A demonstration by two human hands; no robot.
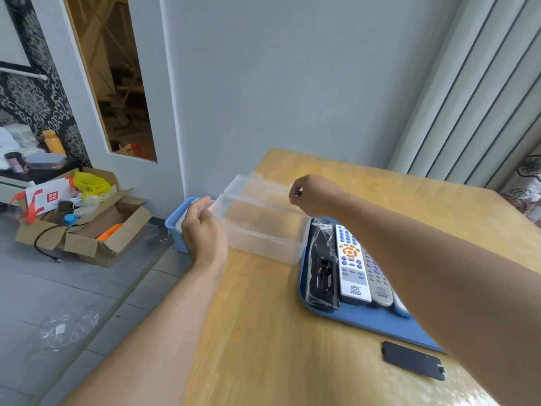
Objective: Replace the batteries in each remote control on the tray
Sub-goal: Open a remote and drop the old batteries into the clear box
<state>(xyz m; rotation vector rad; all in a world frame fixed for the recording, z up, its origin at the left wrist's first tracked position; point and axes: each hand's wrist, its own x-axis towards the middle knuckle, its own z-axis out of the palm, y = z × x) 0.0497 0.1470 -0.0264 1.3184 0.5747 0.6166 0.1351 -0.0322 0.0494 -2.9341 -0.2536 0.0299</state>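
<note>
Presently catalogued, as seen from the head view:

1. Left hand (202, 227): fingers curled round the near left end of a clear plastic box (263, 232), gripping its rim at the table's left edge.
2. Right hand (314, 194): raised over the far side of the clear box, fingertips pinching a small dark blue object (298, 193); too small to say whether it is a battery.
3. Clear plastic box: rests on the wooden table (263, 332), just beside the far left corner of the tray. A second clear container or lid (251, 184) lies directly behind it; which of the two cannot be told.
4. Blue tray (371, 320): on the table, right of centre, partly covered by the right forearm.
5. Black remote (322, 268): leftmost on the tray, in clear wrapping, face down, battery compartment open.
6. White remote (351, 265): beside the black one, buttons up, orange and purple keys.
7. Grey remote (377, 282): next to the right, partly hidden by the arm.
8. Black battery cover (414, 360): loose on the table, near the tray's front edge.
9. Blue bin (178, 230): on the floor against the table's left side.
10. Cardboard box (85, 221): open on the floor, filled with bags and oddments.
</note>
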